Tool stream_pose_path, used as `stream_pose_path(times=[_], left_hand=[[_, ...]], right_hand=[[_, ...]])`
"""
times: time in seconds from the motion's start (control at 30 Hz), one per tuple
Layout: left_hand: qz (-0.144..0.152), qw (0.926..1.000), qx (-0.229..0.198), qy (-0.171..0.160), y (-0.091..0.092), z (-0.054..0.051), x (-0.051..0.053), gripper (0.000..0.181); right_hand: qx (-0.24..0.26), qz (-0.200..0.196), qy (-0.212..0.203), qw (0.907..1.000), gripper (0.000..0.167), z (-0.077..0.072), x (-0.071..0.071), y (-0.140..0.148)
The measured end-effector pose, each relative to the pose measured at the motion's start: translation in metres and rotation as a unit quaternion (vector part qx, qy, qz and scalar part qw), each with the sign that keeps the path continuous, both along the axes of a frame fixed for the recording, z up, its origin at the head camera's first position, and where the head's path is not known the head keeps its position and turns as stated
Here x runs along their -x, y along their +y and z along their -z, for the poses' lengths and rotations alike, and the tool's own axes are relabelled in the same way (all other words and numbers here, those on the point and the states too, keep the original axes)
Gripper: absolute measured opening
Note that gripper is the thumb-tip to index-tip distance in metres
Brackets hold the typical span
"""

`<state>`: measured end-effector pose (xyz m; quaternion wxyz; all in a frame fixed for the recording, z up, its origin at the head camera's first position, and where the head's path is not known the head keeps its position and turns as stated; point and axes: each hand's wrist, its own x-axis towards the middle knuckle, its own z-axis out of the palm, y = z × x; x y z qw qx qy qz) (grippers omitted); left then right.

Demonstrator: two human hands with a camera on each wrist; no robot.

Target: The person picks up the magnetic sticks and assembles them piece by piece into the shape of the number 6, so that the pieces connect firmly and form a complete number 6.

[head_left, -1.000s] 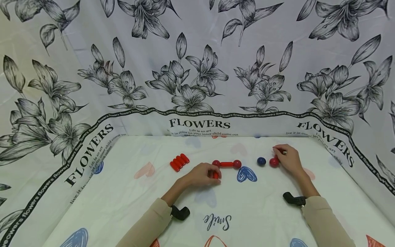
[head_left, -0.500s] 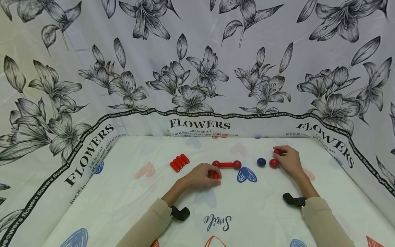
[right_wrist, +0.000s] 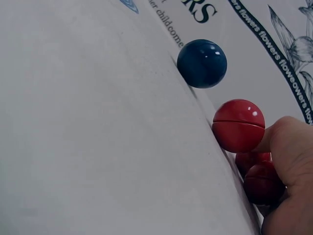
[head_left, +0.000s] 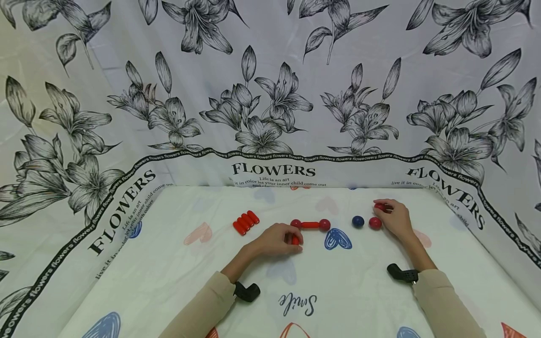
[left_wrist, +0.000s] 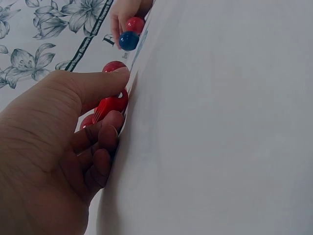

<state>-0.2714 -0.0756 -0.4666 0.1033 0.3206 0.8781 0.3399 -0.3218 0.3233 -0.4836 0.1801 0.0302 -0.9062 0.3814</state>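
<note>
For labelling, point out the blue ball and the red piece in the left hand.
Blue ball (right_wrist: 202, 63), right wrist view, middle of its surface.
Red piece (head_left: 295, 240), head view, the part that shows.

In the head view the left hand (head_left: 276, 239) covers most of the rod (head_left: 295, 241) it pinches, and the right hand (head_left: 396, 218) hides part of the red ball (head_left: 379, 206) at its fingertips. The bottom edge crops both sleeves (head_left: 204, 300); the right wrist view's edge crops the right hand.
</note>
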Motion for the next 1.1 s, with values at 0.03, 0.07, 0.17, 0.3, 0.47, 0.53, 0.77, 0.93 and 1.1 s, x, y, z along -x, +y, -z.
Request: stream_pose_path(times=[0.03,0.07,0.17,0.3,0.47,0.53,0.77,0.93,1.1], left_hand=[[0.000,1.0000,-0.002,0.000,0.000,0.000,0.000,0.011],[0.000,1.0000,-0.003,0.001,0.000,-0.001,-0.001,0.011],[-0.001,1.0000,-0.003,0.002,-0.001,-0.001,-0.002,0.011],[-0.003,1.0000,-0.004,0.002,-0.001,0.000,-0.002,0.011],[-0.001,1.0000,-0.004,-0.002,0.000,0.000,0.000,0.012],[0.000,1.0000,-0.001,-0.002,0.000,0.000,0.000,0.012],[0.003,1.0000,0.006,0.001,0.001,-0.001,0.002,0.012],[0.002,1.0000,0.008,0.000,0.001,0.000,0.002,0.012],[0.000,1.0000,0.006,0.000,0.000,0.001,0.001,0.012]], right_hand=[[0.001,0.000,-0.002,1.0000,0.030,0.000,0.000,0.000],[0.001,0.000,-0.004,1.0000,0.030,0.000,0.000,-0.001],[0.000,0.001,-0.007,1.0000,0.031,0.000,0.001,-0.001],[0.005,0.004,-0.017,0.9998,0.032,-0.002,0.000,-0.001],[0.035,0.014,-0.023,0.9990,0.036,-0.005,0.000,-0.001],[0.054,0.018,-0.021,0.9982,0.038,-0.006,0.001,-0.001],[0.085,0.021,0.004,0.9961,0.043,-0.015,0.002,-0.009],[0.070,-0.013,0.033,0.9970,0.042,-0.030,-0.002,-0.024],[0.034,-0.037,0.045,0.9977,0.041,-0.042,-0.007,-0.038]])
